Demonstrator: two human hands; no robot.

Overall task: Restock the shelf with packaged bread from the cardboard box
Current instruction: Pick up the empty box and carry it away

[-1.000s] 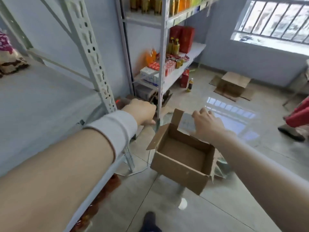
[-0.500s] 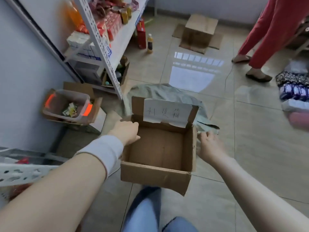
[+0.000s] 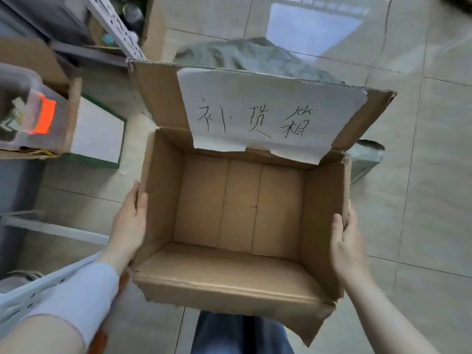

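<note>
Cardboard box (image 3: 237, 218) closer; label (image 3: 268, 111) "补货箱"

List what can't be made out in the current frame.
1. Shelf boards and stock: head view; only a perforated upright shows, cut off by the top edge.
2. Clear bin contents: blurred, cut by the left edge.
3. Palms of the left hand and right hand: against the cardboard box walls.

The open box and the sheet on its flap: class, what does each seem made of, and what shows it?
The box: brown corrugated cardboard, matt; fluting shows along its top edge, corners torn. The sheet: probably thin white paper, matt; ragged lower edge, handwritten ink strokes.
</note>
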